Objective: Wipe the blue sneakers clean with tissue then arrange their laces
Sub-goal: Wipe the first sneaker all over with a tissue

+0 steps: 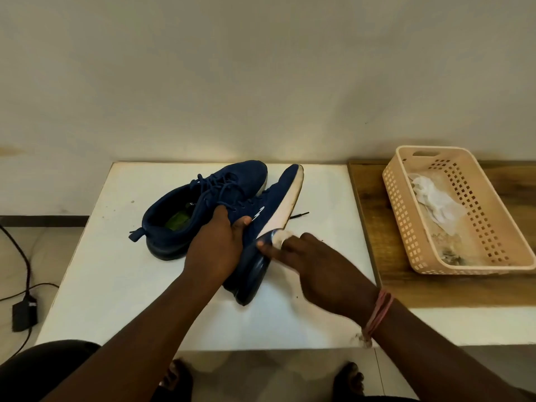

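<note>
A wad of white tissue is pressed against the white midsole of a blue sneaker tilted onto its side near the middle of a white table, at the point where the white foam meets the dark blue heel section. The tissue sits under the fingertips of the right hand, whose thumb and fingers are curled around it, pinching it to the sole; the hand is slightly motion-blurred. The left hand lies just left of the tissue, clamped on the same shoe's upper from the lace side, thumb showing on the blue fabric beside a white logo and fingers wrapped out of sight behind. The shoe's toe points away toward the wall, its heel toward the person, and a dark lace end trails onto the table beyond the sole.

Touching the held shoe on its left, a second blue sneaker stands upright on its sole, laces tied loosely, a green insole visible inside.

To the right, well apart from both hands, a peach plastic basket rests on a wooden surface and holds crumpled white tissues. A pink thread band circles the right wrist. A black cable and adapter lie on the floor at left.
</note>
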